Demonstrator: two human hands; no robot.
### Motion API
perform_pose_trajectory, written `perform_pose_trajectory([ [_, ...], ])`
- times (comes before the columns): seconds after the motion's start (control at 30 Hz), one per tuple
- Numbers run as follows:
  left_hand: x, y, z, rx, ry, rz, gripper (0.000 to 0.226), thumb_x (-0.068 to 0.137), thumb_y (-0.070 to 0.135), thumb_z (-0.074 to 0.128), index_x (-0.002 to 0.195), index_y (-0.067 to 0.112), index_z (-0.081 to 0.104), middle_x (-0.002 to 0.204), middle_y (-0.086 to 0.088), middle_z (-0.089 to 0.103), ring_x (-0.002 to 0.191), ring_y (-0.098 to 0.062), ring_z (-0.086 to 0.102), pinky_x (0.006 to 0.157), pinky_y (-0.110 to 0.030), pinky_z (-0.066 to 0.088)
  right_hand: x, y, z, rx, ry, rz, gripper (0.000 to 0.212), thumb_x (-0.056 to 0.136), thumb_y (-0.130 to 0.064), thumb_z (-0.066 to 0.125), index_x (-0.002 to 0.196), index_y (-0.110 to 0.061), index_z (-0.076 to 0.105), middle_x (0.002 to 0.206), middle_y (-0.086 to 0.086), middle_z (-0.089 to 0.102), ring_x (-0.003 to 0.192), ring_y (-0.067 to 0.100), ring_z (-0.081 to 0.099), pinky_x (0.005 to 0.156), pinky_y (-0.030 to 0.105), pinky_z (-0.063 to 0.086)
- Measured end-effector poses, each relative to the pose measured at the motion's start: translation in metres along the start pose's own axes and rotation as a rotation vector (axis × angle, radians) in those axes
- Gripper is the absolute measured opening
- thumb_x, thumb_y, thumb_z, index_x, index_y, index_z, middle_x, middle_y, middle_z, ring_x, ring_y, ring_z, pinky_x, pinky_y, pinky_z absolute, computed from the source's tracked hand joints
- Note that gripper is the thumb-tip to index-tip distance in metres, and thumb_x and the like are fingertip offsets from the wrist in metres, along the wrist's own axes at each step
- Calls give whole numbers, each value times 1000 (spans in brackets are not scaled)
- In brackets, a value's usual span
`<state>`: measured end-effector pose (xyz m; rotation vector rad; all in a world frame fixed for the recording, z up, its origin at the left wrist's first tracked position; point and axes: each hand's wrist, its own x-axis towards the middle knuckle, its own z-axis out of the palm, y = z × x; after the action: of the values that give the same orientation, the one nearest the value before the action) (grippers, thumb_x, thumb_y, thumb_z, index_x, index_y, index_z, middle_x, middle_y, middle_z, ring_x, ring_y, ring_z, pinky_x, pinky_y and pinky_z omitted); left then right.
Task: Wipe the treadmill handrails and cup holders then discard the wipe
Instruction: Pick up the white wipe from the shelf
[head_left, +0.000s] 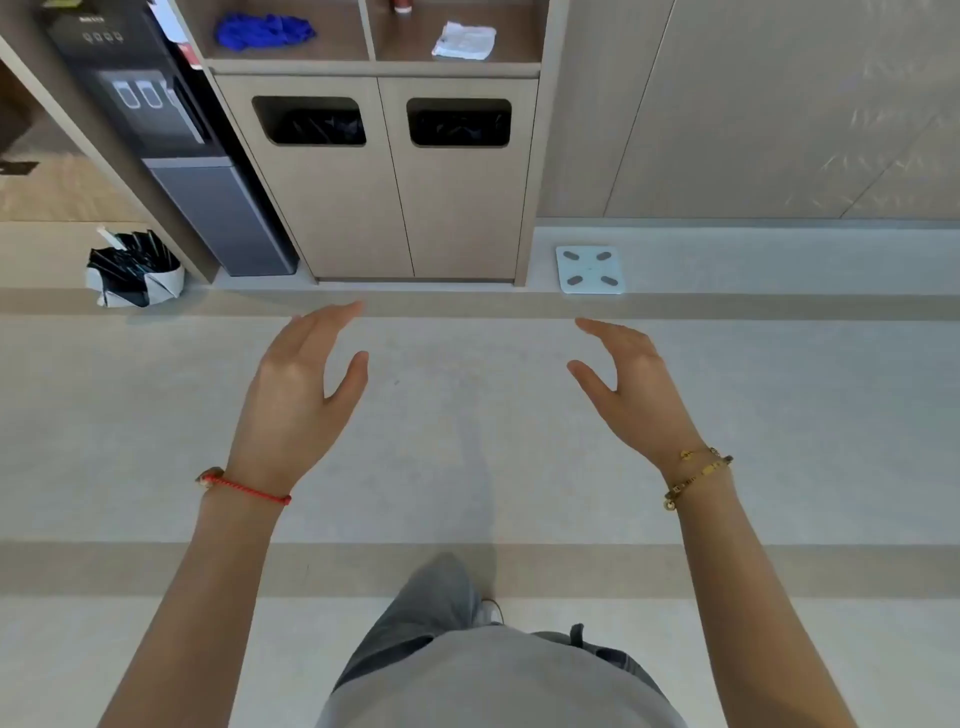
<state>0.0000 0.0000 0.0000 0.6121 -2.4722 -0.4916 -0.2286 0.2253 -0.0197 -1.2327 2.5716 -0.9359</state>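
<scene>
Neither a wipe nor a treadmill shows anywhere in the view. Both hands are held out over the pale floor (467, 415), palms turned toward each other, well apart. The left hand (298, 384) at 9 o'clock from centre has its fingers straight and spread wide from the thumb, holding nothing; a red cord bracelet (244, 488) circles its wrist. The right hand (631, 387) at 3 o'clock is likewise wide, fingers relaxed and holding nothing, with gold chain bracelets (696, 475) at the wrist.

At 12 o'clock stands a beige cabinet (395, 218) with two dark bin openings, the left opening (310, 120) and the right opening (459, 122), each showing a black liner inside. On the shelf above lie a blue cloth (262, 30) and a white folded cloth (464, 40). At 11 o'clock a dark water dispenser (171, 140) stands beside the cabinet, and at 10 o'clock a small bin with a black bag (135, 275) sits on the floor. At 1 o'clock a white bathroom scale (589, 270) rests on a low ledge
</scene>
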Motion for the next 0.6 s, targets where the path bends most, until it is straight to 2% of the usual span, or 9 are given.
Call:
perform_pose_trajectory([
  [0.33, 42, -32, 27, 3, -31, -56, 43, 96, 14, 60, 138, 4, 54, 134, -16, 60, 125, -32, 57, 107, -48, 47, 63, 14, 26, -28, -84, 22, 46, 97, -29, 56, 141, -15, 47, 140, 3, 52, 134, 20, 40, 110, 26, 26],
  [0.6, 143, -92, 52, -6, -28, -87, 42, 96, 15, 59, 137, 4, 54, 133, -15, 60, 124, -31, 57, 106, -46, 47, 183, 14, 54, -14, -84, 22, 45, 97, -28, 57, 140, -16, 48, 139, 2, 53, 133, 19, 40, 110, 29, 30],
])
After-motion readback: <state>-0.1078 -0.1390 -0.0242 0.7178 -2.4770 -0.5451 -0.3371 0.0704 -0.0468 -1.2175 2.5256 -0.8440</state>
